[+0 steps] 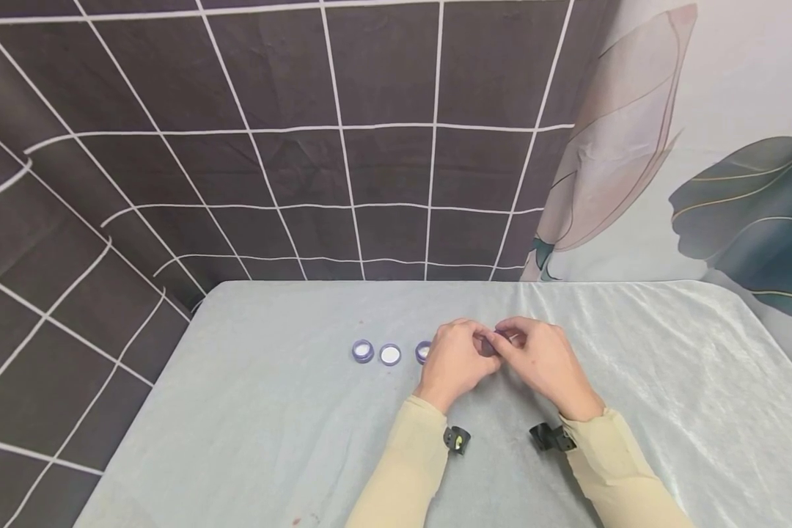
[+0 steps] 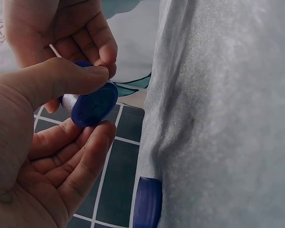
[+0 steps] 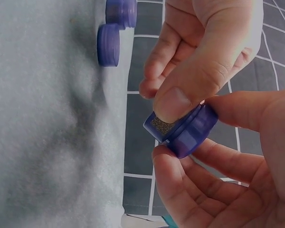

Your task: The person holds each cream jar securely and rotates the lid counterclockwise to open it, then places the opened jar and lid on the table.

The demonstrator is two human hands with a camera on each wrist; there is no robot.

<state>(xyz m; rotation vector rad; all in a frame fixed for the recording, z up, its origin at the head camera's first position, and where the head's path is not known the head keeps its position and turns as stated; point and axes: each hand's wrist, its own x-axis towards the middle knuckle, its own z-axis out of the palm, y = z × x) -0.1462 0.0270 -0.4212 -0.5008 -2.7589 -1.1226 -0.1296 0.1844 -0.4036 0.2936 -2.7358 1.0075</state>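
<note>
Both hands meet around one small blue-purple round container (image 3: 194, 130) with a speckled brown band on its side, raised above the cloth. My left hand (image 1: 455, 359) pinches one end, its thumb lying across the speckled side in the right wrist view. The wider ridged end sits between the thumb and fingers of my right hand (image 1: 544, 359). A flat blue round face (image 2: 96, 105) of the container points toward the left wrist camera. In the head view the fingers hide most of it.
Left of the hands, two small purple-rimmed round containers with white centres, one at the far left (image 1: 362, 350) and one beside it (image 1: 390, 355), stand on the grey cloth-covered table (image 1: 270, 425). Another purple-rimmed piece (image 1: 423, 352) is partly hidden by the left hand. A dark tiled-pattern curtain (image 1: 383, 169) hangs behind.
</note>
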